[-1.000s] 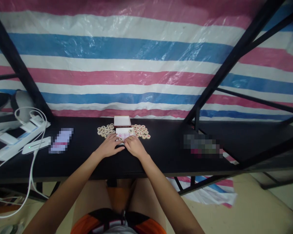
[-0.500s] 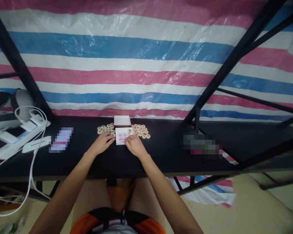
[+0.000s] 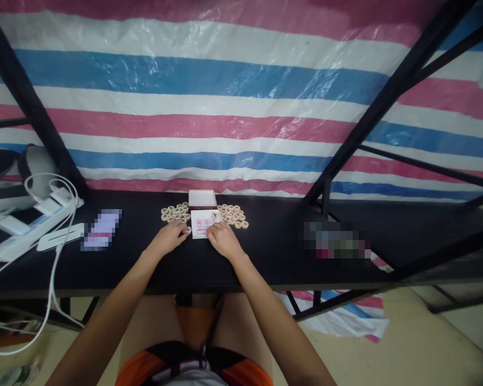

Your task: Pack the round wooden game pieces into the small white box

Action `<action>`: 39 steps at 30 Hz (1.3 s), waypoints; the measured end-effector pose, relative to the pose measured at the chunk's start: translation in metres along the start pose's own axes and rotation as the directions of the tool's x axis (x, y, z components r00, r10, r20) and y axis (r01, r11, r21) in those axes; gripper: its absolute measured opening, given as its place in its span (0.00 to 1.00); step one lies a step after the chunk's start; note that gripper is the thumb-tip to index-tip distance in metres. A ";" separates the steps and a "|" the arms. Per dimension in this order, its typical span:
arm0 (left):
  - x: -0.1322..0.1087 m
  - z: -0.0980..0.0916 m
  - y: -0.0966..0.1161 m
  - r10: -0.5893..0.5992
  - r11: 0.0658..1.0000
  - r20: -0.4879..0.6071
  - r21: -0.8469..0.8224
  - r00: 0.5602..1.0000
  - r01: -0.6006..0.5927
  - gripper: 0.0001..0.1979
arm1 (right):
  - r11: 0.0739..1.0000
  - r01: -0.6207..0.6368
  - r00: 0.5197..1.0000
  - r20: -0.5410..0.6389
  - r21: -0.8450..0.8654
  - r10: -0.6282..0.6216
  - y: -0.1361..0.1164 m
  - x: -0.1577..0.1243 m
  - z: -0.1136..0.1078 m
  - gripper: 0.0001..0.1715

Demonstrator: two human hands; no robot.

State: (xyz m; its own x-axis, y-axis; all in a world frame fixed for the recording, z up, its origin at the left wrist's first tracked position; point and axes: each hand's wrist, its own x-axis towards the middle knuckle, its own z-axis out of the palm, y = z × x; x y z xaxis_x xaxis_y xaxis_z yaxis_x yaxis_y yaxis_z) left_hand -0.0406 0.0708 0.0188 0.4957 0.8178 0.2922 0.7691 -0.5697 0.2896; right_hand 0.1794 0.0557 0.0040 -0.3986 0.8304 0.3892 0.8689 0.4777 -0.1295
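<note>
My left hand (image 3: 170, 237) is closed, thumb and forefinger pinching a round Chinese chess piece (image 3: 189, 230) just left of a white box half (image 3: 198, 229) with red grid lines inside. My right hand (image 3: 222, 236) lies with bent fingers over that box half's right edge and grips it. One Chinese chess piece (image 3: 214, 215) sits in its upper right corner. Dark-marked pieces (image 3: 169, 214) are grouped to the left, while red-marked pieces (image 3: 234, 214) lie to the right. Behind stands the other box half (image 3: 202, 199), white inside with a dark red front side.
A white power strip (image 3: 32, 228) with cables, a slim white device (image 3: 60, 237) and a blurred flat item (image 3: 102, 229) are on the left of the black table (image 3: 273, 246). Another blurred item (image 3: 336, 240) is at right. Black metal posts (image 3: 362, 128) frame a striped sheet (image 3: 209, 126).
My left hand has drawn slightly toward me, bringing one chess piece out from the left group to beside the box half. My right hand stays at the box half.
</note>
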 end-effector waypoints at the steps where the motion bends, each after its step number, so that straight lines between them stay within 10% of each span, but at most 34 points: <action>1: 0.000 0.001 0.000 -0.014 1.000 0.001 0.008 1.000 0.014 0.08 | 1.000 0.000 1.000 0.000 0.000 0.000 0.000 0.000 0.000 0.19; 39: 0.000 0.007 -0.006 0.044 0.993 0.050 0.108 0.998 -0.049 0.16 | 0.999 -0.002 1.000 0.014 -0.042 0.002 -0.003 0.000 0.000 0.17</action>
State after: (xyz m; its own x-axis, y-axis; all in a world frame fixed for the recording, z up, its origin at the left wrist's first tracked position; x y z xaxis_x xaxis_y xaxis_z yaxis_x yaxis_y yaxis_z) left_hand -0.0420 0.0749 0.0105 0.5482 0.7952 0.2589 0.7831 -0.5968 0.1749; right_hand 0.1768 0.0548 0.0041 -0.4006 0.8357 0.3757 0.8812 0.4637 -0.0918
